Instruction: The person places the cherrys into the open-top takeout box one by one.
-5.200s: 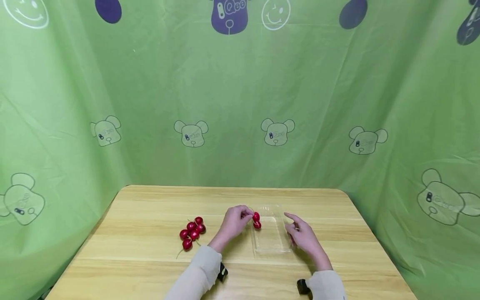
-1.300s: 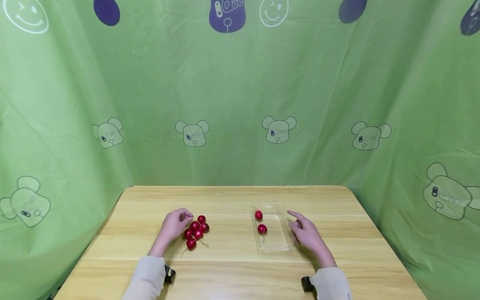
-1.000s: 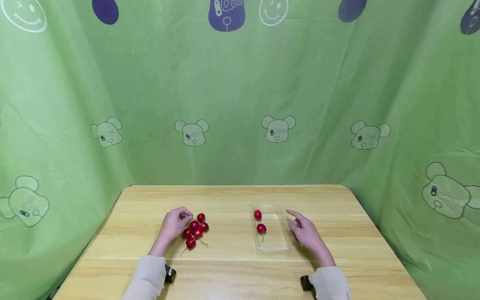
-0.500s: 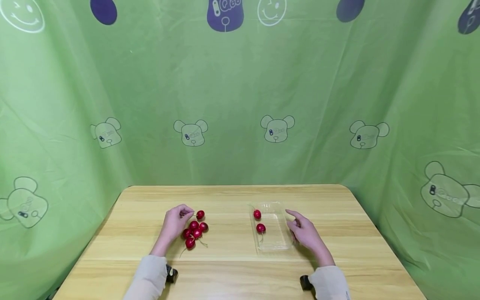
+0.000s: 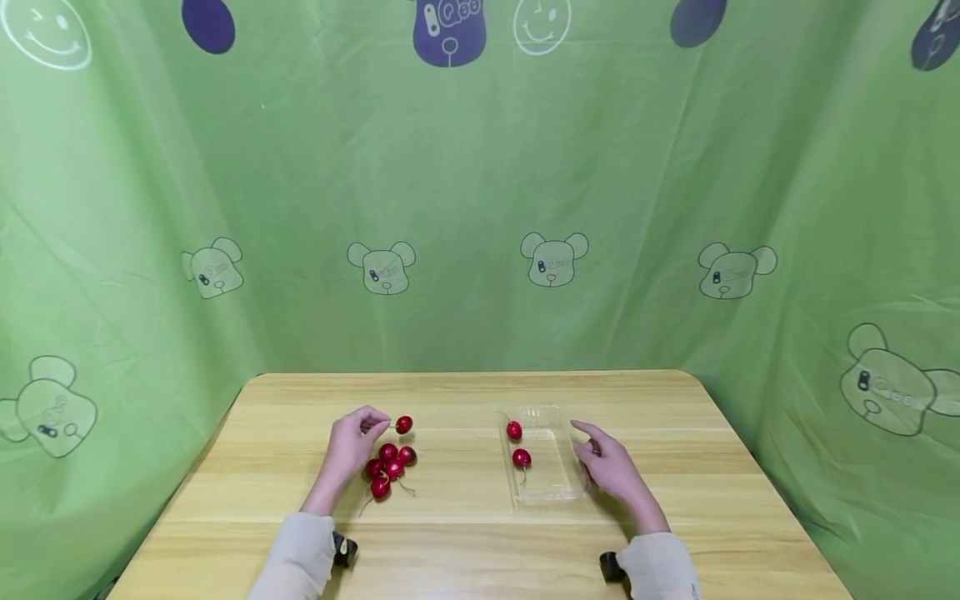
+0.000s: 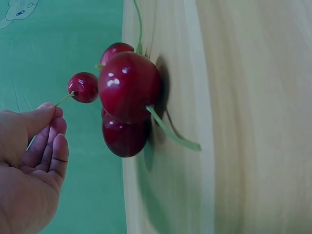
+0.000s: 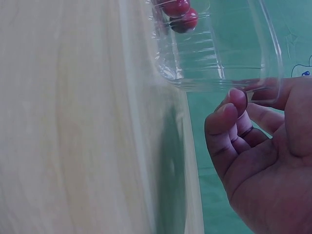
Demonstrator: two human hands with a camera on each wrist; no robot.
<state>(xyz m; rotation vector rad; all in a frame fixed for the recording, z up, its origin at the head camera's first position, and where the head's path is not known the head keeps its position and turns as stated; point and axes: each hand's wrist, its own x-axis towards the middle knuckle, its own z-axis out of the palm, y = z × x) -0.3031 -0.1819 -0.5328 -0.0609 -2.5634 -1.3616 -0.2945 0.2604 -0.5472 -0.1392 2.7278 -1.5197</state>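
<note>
A pile of several red cherries (image 5: 388,469) lies on the wooden table (image 5: 465,533), left of centre. My left hand (image 5: 358,435) pinches the green stem of one cherry (image 5: 403,424) and holds it just above the pile. In the left wrist view that cherry (image 6: 84,87) hangs from my fingertips (image 6: 46,114), beside the larger cherries of the pile (image 6: 129,85). A clear plastic tray (image 5: 555,487) holds two cherries (image 5: 513,430). My right hand (image 5: 609,467) rests against the tray's right wall, fingers loosely curled, fingertips (image 7: 234,105) touching the tray's rim (image 7: 273,58).
A green printed cloth (image 5: 480,208) hangs behind and on both sides of the table. Black wrist cameras (image 5: 343,550) sit at both cuffs. Bare wood lies between the pile and the tray and along the front edge.
My left hand has taken one cherry by its stem and raised it a little off the back of the pile. The right hand and the tray have stayed put.
</note>
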